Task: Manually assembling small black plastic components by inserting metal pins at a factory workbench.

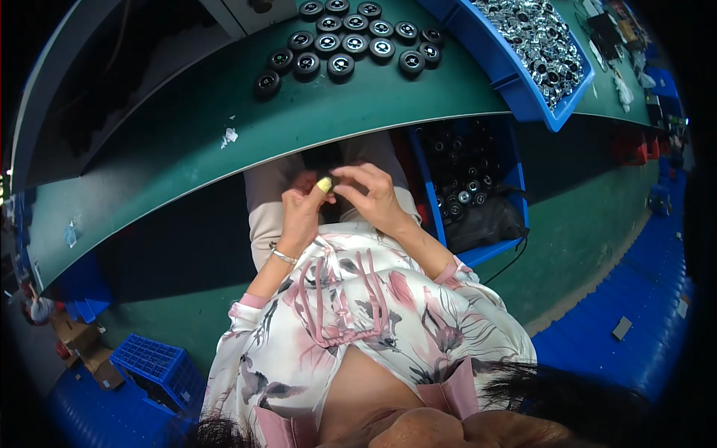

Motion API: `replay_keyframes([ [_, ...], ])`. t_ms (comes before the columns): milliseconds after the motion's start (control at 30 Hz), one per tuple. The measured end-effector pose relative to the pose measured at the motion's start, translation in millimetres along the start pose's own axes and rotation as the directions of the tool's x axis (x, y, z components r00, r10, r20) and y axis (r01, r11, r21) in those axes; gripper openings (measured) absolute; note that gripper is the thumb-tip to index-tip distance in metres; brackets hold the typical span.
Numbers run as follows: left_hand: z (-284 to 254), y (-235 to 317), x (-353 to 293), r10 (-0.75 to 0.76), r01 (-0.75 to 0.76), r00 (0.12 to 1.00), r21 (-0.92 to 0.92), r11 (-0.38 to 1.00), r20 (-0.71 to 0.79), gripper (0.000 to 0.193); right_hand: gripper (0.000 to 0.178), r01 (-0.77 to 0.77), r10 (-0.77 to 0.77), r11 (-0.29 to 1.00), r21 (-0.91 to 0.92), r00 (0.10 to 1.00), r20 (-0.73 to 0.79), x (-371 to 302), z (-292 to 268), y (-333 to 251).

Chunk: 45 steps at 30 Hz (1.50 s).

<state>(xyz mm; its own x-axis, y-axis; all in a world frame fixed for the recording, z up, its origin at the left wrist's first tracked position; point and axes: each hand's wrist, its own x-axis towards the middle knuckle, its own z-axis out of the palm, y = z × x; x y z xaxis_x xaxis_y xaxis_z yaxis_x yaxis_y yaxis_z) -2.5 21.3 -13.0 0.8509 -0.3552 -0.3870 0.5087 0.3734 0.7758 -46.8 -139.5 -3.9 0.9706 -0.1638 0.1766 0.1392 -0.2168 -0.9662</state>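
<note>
Over my lap, just below the table edge, my left hand (300,215) is closed with its thumb up, and yellow tape (324,184) wraps the thumb's tip. My right hand (376,198) faces it, fingers bent and slightly blurred, thumb and fingertips drawn in toward the left thumb. Something small and dark seems to lie between the two hands, but the fingers hide most of it. Beyond them, several black wheels (340,66) with shiny silver centres lie flat on the green table (314,112).
A blue bin (515,97) full of shiny metallic parts stands at the table's right, overhanging its edge. Below it, right of my knees, a blue crate (523,205) holds black round parts and a dark bag. White scraps (230,136) lie on the table; a blue slatted crate (160,366) stands at lower left.
</note>
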Motion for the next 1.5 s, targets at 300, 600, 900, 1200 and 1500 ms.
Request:
replay_keyframes([
  [300, -12, 2, 3, -0.274, 0.292, 0.95, -0.118, 0.949, 0.151, 0.024, 0.046, -0.012, 0.018, 0.997, -0.073, 0.997, 0.078, 8, -11, 1],
  [600, -7, 5, 6, -0.069, -0.008, 0.99, 0.551, 0.834, 0.12, 0.027, 0.038, 0.165, -0.164, 0.883, -0.44, 0.986, 0.041, 5, -5, -5],
  [900, -5, -1, 4, -0.367, 0.416, 0.906, -0.282, 0.865, 0.211, 0.029, 0.037, 0.199, -0.216, 0.882, -0.427, 0.976, 0.009, 9, -5, -13],
  [1200, -19, -12, 7, -0.348, 0.405, 0.908, -0.275, 0.872, 0.235, 0.03, 0.036, 0.107, -0.098, 0.897, -0.428, 0.994, 0.042, 2, -2, -11],
  [1500, -3, -1, 4, -0.444, 0.478, 0.878, -0.336, 0.811, 0.177, 0.031, 0.042, 0.158, -0.16, 0.882, -0.443, 0.987, 0.032, 3, -6, -4],
])
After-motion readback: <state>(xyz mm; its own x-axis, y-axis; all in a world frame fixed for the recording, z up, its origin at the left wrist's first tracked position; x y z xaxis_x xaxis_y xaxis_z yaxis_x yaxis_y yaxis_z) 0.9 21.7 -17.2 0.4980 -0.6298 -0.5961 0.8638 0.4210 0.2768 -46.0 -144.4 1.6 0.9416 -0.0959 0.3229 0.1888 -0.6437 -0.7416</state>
